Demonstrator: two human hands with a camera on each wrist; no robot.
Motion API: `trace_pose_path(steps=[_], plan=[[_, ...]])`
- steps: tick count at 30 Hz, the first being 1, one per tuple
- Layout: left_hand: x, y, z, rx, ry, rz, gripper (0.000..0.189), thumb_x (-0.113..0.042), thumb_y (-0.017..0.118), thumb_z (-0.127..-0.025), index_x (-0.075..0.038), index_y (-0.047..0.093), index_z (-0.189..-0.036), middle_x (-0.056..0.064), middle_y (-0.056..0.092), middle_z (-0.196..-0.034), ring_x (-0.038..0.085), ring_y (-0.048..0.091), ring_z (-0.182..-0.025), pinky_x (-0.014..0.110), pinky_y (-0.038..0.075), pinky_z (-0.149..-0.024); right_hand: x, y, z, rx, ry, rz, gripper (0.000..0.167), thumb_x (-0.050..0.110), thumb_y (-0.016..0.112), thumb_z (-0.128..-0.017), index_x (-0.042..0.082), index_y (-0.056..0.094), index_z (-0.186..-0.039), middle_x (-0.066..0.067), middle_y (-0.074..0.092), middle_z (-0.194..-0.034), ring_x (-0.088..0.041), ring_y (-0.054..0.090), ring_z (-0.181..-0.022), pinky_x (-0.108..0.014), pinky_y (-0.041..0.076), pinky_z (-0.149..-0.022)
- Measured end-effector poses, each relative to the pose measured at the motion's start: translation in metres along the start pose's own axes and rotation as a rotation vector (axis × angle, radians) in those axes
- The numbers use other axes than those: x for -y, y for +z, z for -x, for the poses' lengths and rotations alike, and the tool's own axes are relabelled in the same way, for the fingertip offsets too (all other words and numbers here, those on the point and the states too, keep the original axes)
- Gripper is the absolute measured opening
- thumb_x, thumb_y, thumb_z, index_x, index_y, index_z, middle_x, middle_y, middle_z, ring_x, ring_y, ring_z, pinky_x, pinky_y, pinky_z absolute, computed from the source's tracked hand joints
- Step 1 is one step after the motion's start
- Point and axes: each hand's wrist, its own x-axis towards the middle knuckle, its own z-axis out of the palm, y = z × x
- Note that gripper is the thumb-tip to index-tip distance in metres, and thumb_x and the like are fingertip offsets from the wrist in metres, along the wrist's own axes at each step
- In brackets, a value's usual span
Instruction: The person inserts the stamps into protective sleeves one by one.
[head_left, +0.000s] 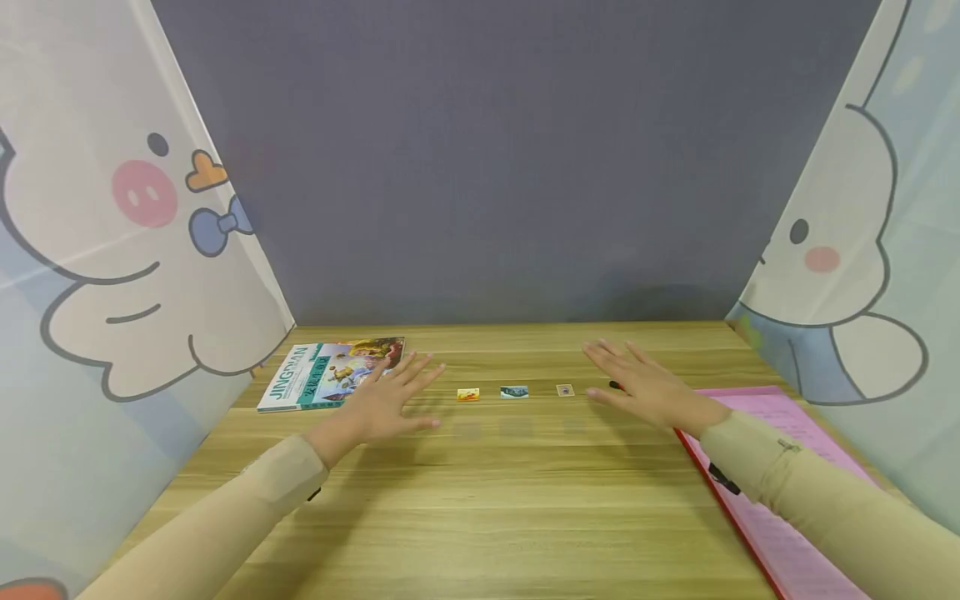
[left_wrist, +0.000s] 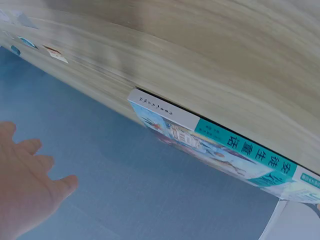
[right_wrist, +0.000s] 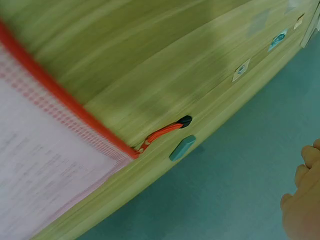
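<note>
Three small stamp-like pictures lie in a row on the wooden table: an orange-yellow one (head_left: 468, 395), a teal one (head_left: 514, 392) and a pale one (head_left: 566, 390). Left of the row, my left hand (head_left: 386, 404) is held over the table with fingers spread and nothing in it, overlapping a book (head_left: 330, 375) in the head view. On the other side, my right hand (head_left: 648, 392) is likewise stretched out, palm down and holding nothing. Its fingertips point toward the pale picture. Faint, greyish square patches (head_left: 516, 427) show just in front of the row.
A pink mesh zip pouch (head_left: 750, 408) with red edging and printed paper inside lies under my right forearm. Past its orange zipper pull (right_wrist: 162, 131) sits a small teal block (right_wrist: 182, 148). A dark grey panel (head_left: 480, 167) closes the back, with cartoon-printed cloth (head_left: 112, 317) at both sides.
</note>
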Motion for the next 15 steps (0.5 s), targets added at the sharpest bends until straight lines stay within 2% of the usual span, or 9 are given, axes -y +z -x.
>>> trace_pose_path(steps=[4, 8, 11, 15], plan=[[-0.002, 0.0, -0.002, -0.013, -0.001, 0.048, 0.09, -0.064, 0.059, -0.086, -0.029, 0.014, -0.156, 0.001, 0.012, -0.163, 0.028, 0.011, -0.15, 0.055, 0.007, -0.122, 0.005, -0.002, -0.008, 0.035, 0.016, -0.024, 0.08, 0.059, 0.048, -0.095, 0.02, 0.016, -0.157, -0.007, 0.018, -0.162, -0.029, 0.015, -0.15, -0.048, 0.001, -0.124], [-0.005, 0.002, -0.005, -0.014, -0.008, 0.089, 0.094, -0.062, 0.063, -0.085, -0.022, 0.017, -0.156, 0.005, 0.017, -0.162, 0.03, 0.015, -0.149, 0.054, 0.017, -0.121, 0.008, -0.003, -0.017, 0.053, 0.025, -0.032, 0.086, 0.066, 0.048, -0.091, 0.018, 0.018, -0.156, -0.009, 0.017, -0.162, -0.033, 0.012, -0.15, -0.057, 0.011, -0.121], [-0.009, 0.004, -0.006, 0.0, -0.047, 0.183, 0.095, -0.061, 0.066, -0.083, -0.02, 0.02, -0.156, 0.009, 0.019, -0.161, 0.038, 0.024, -0.145, 0.063, 0.027, -0.114, 0.01, -0.002, -0.025, 0.052, 0.023, -0.043, 0.088, 0.066, 0.052, -0.089, 0.015, 0.022, -0.155, -0.013, 0.019, -0.161, -0.038, 0.014, -0.148, -0.061, 0.015, -0.119], [-0.012, 0.009, -0.007, 0.022, -0.126, 0.357, 0.097, -0.056, 0.071, -0.081, -0.019, 0.021, -0.156, 0.014, 0.023, -0.159, 0.043, 0.03, -0.141, 0.064, 0.03, -0.111, 0.012, 0.002, -0.034, 0.04, 0.019, -0.084, 0.086, 0.061, 0.058, -0.089, 0.012, 0.027, -0.154, -0.016, 0.025, -0.158, -0.041, 0.024, -0.145, -0.063, 0.02, -0.117]])
